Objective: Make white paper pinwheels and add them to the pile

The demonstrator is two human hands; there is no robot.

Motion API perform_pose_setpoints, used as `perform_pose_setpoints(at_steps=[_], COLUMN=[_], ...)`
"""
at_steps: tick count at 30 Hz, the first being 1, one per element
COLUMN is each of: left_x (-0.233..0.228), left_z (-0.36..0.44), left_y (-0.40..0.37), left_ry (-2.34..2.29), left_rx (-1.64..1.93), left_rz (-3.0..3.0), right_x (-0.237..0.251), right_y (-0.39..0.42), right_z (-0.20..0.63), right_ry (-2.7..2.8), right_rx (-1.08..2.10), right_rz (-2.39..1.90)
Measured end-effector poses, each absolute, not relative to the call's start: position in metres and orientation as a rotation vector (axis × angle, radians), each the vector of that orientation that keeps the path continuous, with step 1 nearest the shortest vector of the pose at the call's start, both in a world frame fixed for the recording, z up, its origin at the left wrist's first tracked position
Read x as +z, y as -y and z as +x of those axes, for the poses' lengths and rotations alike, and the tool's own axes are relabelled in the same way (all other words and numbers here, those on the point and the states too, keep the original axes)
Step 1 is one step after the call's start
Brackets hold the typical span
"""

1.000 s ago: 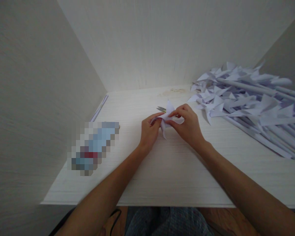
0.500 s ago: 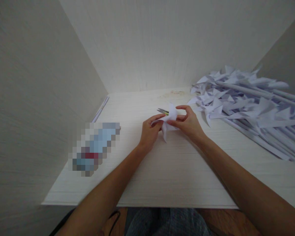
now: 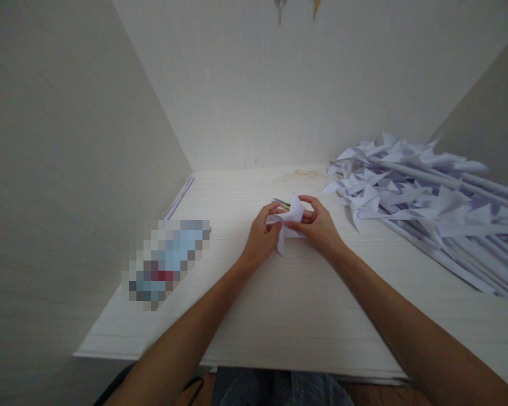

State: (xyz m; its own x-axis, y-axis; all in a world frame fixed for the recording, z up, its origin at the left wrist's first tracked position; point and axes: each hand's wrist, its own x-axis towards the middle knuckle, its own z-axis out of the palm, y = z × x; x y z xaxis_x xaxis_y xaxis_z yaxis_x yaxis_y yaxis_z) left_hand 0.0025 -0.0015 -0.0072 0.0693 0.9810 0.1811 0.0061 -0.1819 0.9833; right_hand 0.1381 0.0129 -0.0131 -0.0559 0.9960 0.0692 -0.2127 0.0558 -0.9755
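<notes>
A white paper pinwheel (image 3: 295, 210) with curved blades is held between my two hands over the middle of the table. My left hand (image 3: 261, 234) is closed on its left side, thumb and fingers pinching the paper near the centre. From the other side my right hand (image 3: 319, 225) grips it, thumb at the centre and fingers behind the blades. Just beyond the paper lie scissors (image 3: 281, 202) with metal blades and a yellow-green part; the rest of them is hidden behind the pinwheel and my fingers.
Many white paper pinwheels (image 3: 368, 200) on rolled paper sticks (image 3: 444, 251) are heaped at the right. Thin white sticks (image 3: 179, 197) lie along the left wall. A blurred-out bluish object (image 3: 173, 254) rests at the left. Walls enclose the table (image 3: 254, 327) at the back and sides.
The view has tilted up slightly, so everything sits lower and two hanging things show at the top. Both hands still hold the pinwheel, its upper blade standing a little more upright.
</notes>
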Motion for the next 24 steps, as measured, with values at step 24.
perform_pose_setpoints(at_steps=[24], left_x=[0.043], left_z=[-0.138], left_y=[-0.109], left_ry=[-2.442], left_rx=[0.341], left_rz=[1.979], right_x=[-0.001], right_y=[-0.014], right_z=[0.137], right_ry=[0.601], right_rx=[1.406], right_rz=[-0.781])
